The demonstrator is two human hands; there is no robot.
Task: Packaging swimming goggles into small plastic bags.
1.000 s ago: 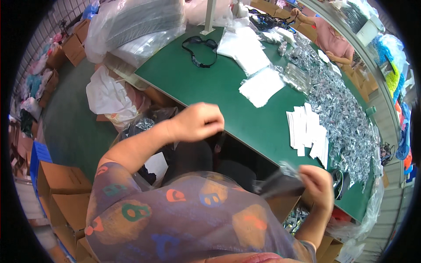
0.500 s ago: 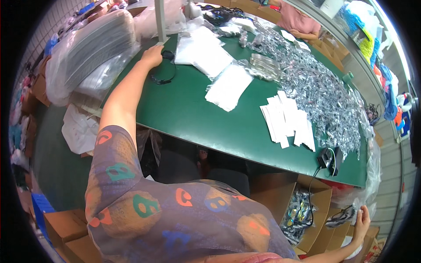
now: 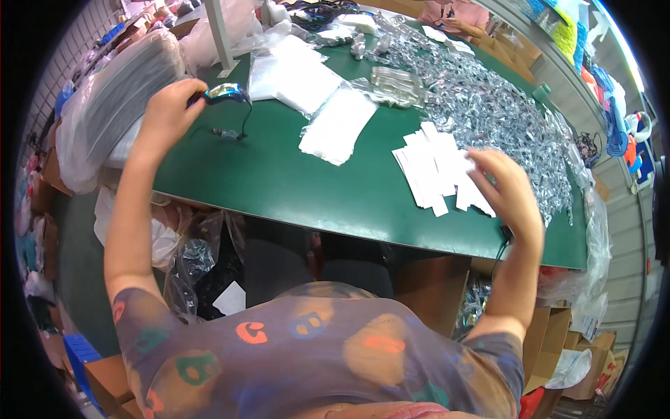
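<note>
My left hand [image 3: 171, 112] is closed on a pair of swim goggles [image 3: 226, 91] with shiny mirrored lenses, held by one end above the left of the table. Their black strap hangs down, with a small dark clip [image 3: 227, 133] near its lower end. My right hand [image 3: 509, 188] is at the right edge of a fanned pile of white paper strips [image 3: 429, 164]. Its fingers reach forward, apart from the thumb, and nothing shows plainly in them. White plastic bags [image 3: 338, 126] lie in stacks between my hands.
Many small clear-wrapped items [image 3: 481, 98] cover the right of the green table [image 3: 279, 181]. A metal post [image 3: 220, 38] rises at the back left, near a large plastic-wrapped bundle [image 3: 118, 105]. Open cardboard boxes [image 3: 548, 342] stand below on the right. Across the table sits another person [image 3: 453, 17].
My left hand has lifted the goggles off the table and drawn them nearer and to the left. My right hand has come up from low on the right to the paper strips.
</note>
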